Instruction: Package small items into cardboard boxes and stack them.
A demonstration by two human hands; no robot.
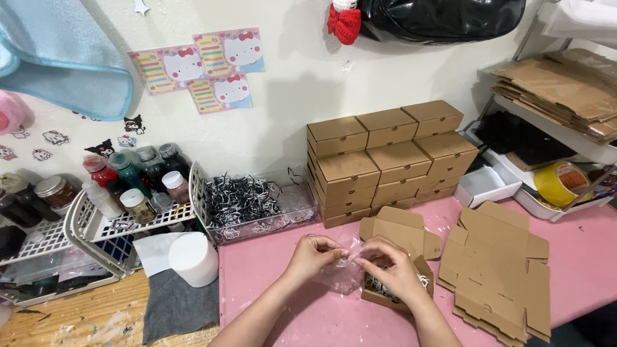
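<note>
My left hand and my right hand both pinch a small clear plastic bag above the pink mat. Under my right hand sits a small open brown cardboard box holding black-and-white shredded paper; its lid is folded back behind it. The bag's contents are too faint to tell.
A stack of closed brown boxes stands against the wall. Flat unfolded box blanks lie at right. A clear tray of shredded paper, a white basket of bottles, a white cylinder and a yellow tape roll surround the mat.
</note>
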